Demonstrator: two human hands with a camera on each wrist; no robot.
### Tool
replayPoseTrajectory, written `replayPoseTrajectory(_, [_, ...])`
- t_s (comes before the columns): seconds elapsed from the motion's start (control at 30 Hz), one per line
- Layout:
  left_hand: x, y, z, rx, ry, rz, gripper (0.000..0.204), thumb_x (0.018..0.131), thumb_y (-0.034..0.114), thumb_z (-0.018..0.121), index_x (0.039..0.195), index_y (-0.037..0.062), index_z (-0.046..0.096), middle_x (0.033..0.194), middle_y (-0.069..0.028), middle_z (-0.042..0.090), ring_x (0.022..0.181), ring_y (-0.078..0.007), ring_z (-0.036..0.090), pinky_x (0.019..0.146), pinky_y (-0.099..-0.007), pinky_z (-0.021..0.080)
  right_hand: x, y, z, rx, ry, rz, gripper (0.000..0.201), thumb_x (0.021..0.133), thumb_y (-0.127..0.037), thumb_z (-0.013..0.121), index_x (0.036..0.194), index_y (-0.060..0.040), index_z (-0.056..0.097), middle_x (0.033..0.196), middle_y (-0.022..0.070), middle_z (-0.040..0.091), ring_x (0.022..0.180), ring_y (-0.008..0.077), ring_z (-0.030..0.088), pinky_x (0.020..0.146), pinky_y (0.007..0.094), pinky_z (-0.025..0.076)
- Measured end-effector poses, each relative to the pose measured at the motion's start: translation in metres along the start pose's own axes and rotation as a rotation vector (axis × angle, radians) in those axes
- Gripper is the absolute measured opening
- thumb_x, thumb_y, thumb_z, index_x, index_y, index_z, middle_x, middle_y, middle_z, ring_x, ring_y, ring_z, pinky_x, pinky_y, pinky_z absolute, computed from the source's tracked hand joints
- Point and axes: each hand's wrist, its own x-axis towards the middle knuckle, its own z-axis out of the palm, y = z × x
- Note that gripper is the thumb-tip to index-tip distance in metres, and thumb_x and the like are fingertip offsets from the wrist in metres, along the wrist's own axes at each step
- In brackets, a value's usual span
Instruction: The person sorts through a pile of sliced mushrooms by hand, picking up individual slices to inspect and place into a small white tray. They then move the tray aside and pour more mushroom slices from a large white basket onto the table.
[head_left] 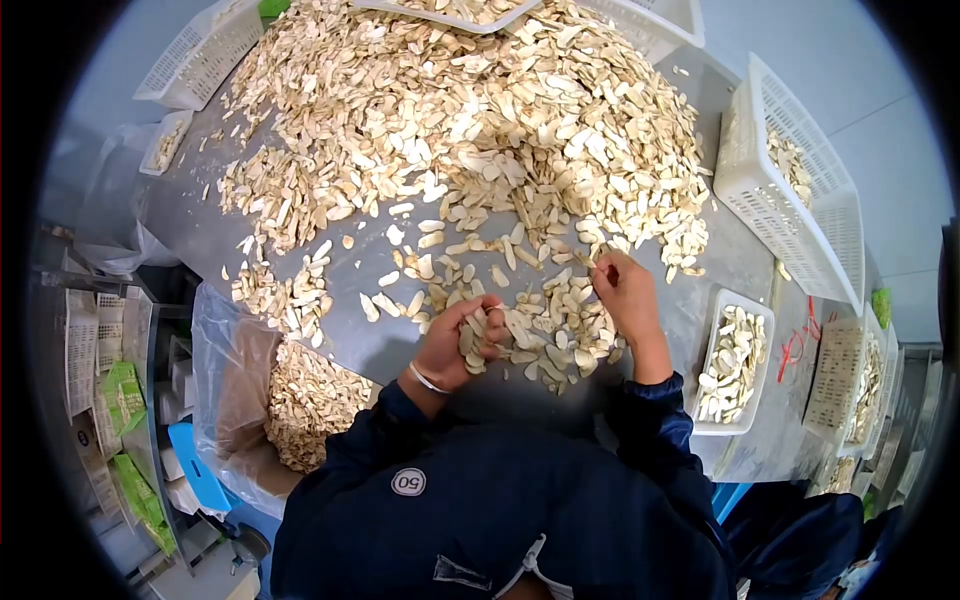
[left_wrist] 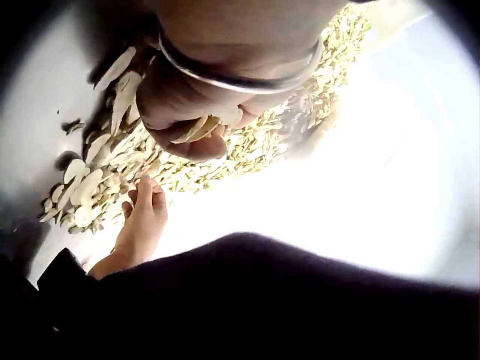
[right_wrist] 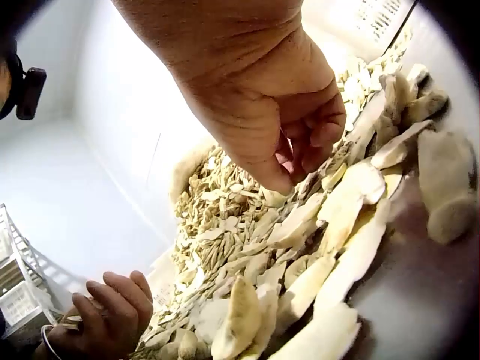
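Observation:
Pale dried slices lie in a large heap on the metal table, with a smaller spread of slices between the hands. The left hand, a band at its wrist, curls its fingers round several slices; in the left wrist view, slices show between the fingers of that hand. To the right, the right hand is over the edge of the spread, fingertips bent down. The right wrist view has this hand with thumb and fingers drawn together just above the slices; whether it pinches one is hidden.
A white tray of slices sits right of the right arm, beside red strings. White baskets stand at the right, another basket at the upper left. Below the table's left edge, a plastic-lined container holds more slices.

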Motion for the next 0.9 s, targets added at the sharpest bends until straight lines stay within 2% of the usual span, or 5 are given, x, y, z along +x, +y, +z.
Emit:
replayPoseTrajectory(0.2, [-0.01,0.022,-0.003,0.021,0.023,0.092,0.024,0.104,0.027,0.049,0.116,0.0083,0.059,0.091,-0.0012,0.054,0.077,-0.012,0.048,0.054,-0.0202,0.039,-0.015,0.003,-0.008,0.127,-0.148,-0.005,0.013,0.086,-0.008,0.073,0.095,-0.0005,0.067,0.071,0.0066,0.062,0.064,0.0154,0.058,0.062,0.0295,0.048])
replayPoseTrajectory(0.3, [-0.017,0.033,-0.006,-0.016,0.022,0.132,0.023,0.103,0.026,0.05,0.115,0.0085,0.058,0.09,0.0012,0.05,0.075,-0.0111,0.047,0.051,-0.02,0.037,-0.023,-0.025,-0.02,0.282,-0.365,0.112,0.021,0.084,-0.014,0.075,0.102,-0.0033,0.069,0.079,0.0108,0.067,0.073,0.022,0.067,0.068,0.0329,0.054])
replayPoseTrajectory(0.5, [-0.025,0.041,-0.007,0.0,0.054,0.215,0.022,0.103,0.025,0.053,0.115,0.0086,0.058,0.091,0.0011,0.051,0.075,-0.0103,0.046,0.051,-0.0194,0.036,-0.039,-0.049,0.0,0.002,-0.487,-0.167,0.03,0.083,-0.019,0.077,0.108,-0.0045,0.069,0.086,0.0111,0.07,0.08,0.0295,0.069,0.071,0.0388,0.055])
replayPoseTrajectory(0.63, [-0.027,0.039,-0.006,0.009,0.082,0.22,0.022,0.103,0.025,0.052,0.116,0.0086,0.058,0.092,0.0008,0.052,0.075,-0.0102,0.046,0.051,-0.0196,0.036,-0.064,-0.062,0.021,-0.165,-0.413,-0.373,0.038,0.084,-0.026,0.076,0.117,-0.0102,0.065,0.096,0.0106,0.068,0.093,0.0327,0.067,0.075,0.0436,0.055])
replayPoseTrajectory(0.9, [-0.03,0.039,-0.013,0.013,0.076,0.218,0.023,0.102,0.025,0.052,0.117,0.0082,0.059,0.092,0.0,0.053,0.075,-0.011,0.046,0.052,-0.0203,0.036,-0.067,-0.056,0.025,-0.058,-0.196,-0.208,0.018,0.089,-0.021,0.072,0.098,-0.0061,0.071,0.084,0.0124,0.069,0.077,0.0326,0.069,0.067,0.0425,0.054])
